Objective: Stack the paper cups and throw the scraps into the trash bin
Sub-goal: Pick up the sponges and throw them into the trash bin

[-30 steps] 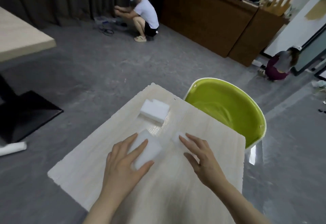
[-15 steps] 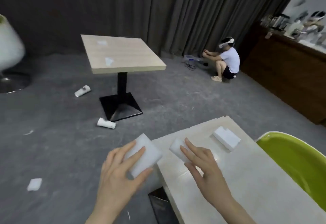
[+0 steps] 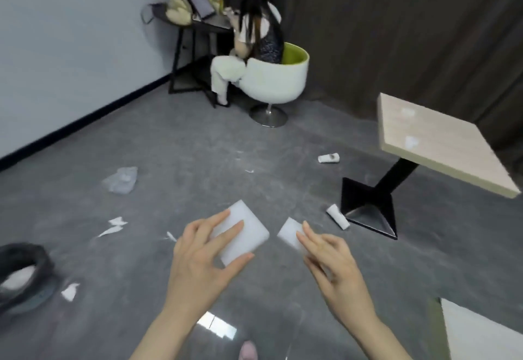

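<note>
My left hand [image 3: 202,255] holds a large white foam block [image 3: 243,232] between fingers and thumb, above the grey floor. My right hand [image 3: 331,257] holds a smaller white block [image 3: 288,232] under its fingers. Two paper cups lie on their sides on the floor: one [image 3: 328,158] farther off, the other cup [image 3: 337,216] beside the black table base. Paper scraps [image 3: 113,225] lie scattered to the left, and another scrap [image 3: 70,291] sits near the black trash bin [image 3: 22,272] at the left edge.
A wooden table [image 3: 433,144] on a black base [image 3: 368,209] stands at right. A person sits in a white and green chair [image 3: 277,79] at a dark desk in the far corner. A crumpled clear plastic bag [image 3: 121,180] lies on the floor. Another table's corner [image 3: 478,331] shows bottom right.
My view has swung left, away from the near table toward the floor and the trash bin. Both hands carried their white blocks off the tabletop and now hold them in the air.
</note>
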Demonstrator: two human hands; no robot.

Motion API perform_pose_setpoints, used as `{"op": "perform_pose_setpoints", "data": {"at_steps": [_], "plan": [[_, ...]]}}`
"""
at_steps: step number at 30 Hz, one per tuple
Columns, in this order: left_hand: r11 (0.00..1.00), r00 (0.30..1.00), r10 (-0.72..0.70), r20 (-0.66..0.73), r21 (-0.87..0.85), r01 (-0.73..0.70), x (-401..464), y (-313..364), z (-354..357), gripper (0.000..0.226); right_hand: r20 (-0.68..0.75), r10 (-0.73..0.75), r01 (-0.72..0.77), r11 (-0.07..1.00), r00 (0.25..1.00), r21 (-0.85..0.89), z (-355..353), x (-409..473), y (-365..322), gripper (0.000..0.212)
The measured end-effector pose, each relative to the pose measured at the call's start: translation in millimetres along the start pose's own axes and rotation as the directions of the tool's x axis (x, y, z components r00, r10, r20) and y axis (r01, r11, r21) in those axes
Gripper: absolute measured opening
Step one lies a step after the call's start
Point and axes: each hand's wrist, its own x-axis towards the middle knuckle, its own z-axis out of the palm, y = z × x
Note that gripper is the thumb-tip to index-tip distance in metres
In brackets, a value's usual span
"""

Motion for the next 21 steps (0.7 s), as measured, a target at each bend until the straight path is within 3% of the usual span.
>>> {"op": "perform_pose_setpoints", "data": {"at_steps": [5, 9, 18, 21], "plan": [[0.979, 0.976, -0.141, -0.167, 0.124, 0.163, 3.0, -41.1, -39.6, 0.047, 0.137, -0.158, 0.141, 0.982, 0.978, 0.127, 52.1, 79.4, -12.8, 0.067], [0.934, 0.909, -0.247, -0.336, 0.169, 0.316, 3.2, -66.8, -59.6, 0.048, 0.239, -0.3, 0.242, 0.94, 0.924, 0.242, 90.5, 131.7, -20.3, 0.071], [0.709, 0.617, -0.464, -0.636, 0.151, 0.689, -54.5, -106.1, -108.5, 0.051, 0.407, -0.593, 0.42, 0.793, 0.694, 0.44, 190.0, 200.8, -75.2, 0.05], [0.626, 0.519, -0.477, -0.71, 0.14, 0.767, -73.2, -120.4, -134.8, 0.052, 0.436, -0.676, 0.468, 0.731, 0.594, 0.496, 231.2, 209.5, -112.6, 0.046]]}}
